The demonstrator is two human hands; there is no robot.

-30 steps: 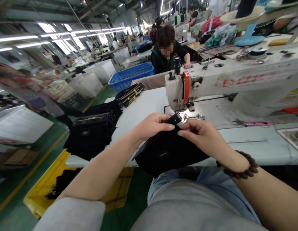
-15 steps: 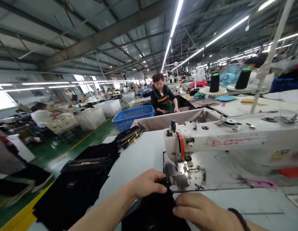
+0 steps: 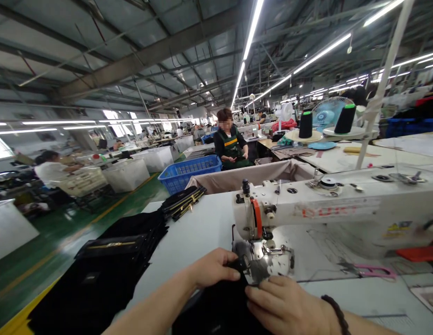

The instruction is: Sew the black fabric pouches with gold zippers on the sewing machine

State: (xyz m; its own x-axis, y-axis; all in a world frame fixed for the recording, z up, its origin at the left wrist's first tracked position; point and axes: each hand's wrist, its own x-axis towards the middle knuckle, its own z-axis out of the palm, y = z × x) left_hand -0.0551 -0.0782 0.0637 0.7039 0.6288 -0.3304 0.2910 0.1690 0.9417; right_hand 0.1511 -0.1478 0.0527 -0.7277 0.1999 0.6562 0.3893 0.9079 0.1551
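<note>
A black fabric piece (image 3: 216, 307) lies in front of the white sewing machine (image 3: 307, 204), its far end close to the metal needle plate (image 3: 268, 265). My left hand (image 3: 218, 270) pinches that far end between thumb and fingers, just left of the plate. Against the fabric's right edge, my right hand (image 3: 282, 298) has its fingers curled and gripping; a dark bracelet circles the wrist. The fabric's lower part runs out of view at the bottom. Left of my forearm lies a stack of black fabric pieces (image 3: 108, 274), the top one with a gold zipper.
Several black zippered pieces (image 3: 183, 202) lie at the table's far edge. Beyond are a fabric-lined bin (image 3: 244, 179), a blue basket (image 3: 188, 172) and a seated co-worker (image 3: 232, 142). Pink-handled snips (image 3: 373, 271) rest right of the needle plate. A pole (image 3: 384, 83) rises behind the machine.
My right hand has moved up and slightly left along the fabric, nearer the needle plate. My left hand keeps its pinch. The view has shifted slightly, and the co-worker's hands have moved.
</note>
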